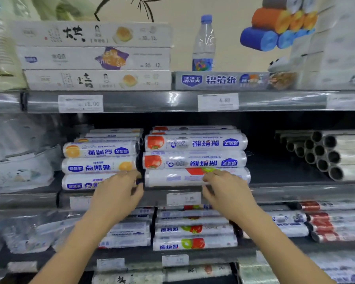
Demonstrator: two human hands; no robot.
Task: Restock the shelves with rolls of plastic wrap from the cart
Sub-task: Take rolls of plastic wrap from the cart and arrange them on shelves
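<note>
Bottom roll (172,178), twelve o'clock
Left hand (119,193) and right hand (223,191) touch it, fingers loose; a skewed shove could topple the stack (195,152)

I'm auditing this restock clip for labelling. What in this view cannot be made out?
Cart: outside the head view's frame.
Price tag between the hands: digits blurred.
Bottom roll: label partly covered by right hand.
Left hand: blurred, grip on anything unclear; right hand likewise.
</note>
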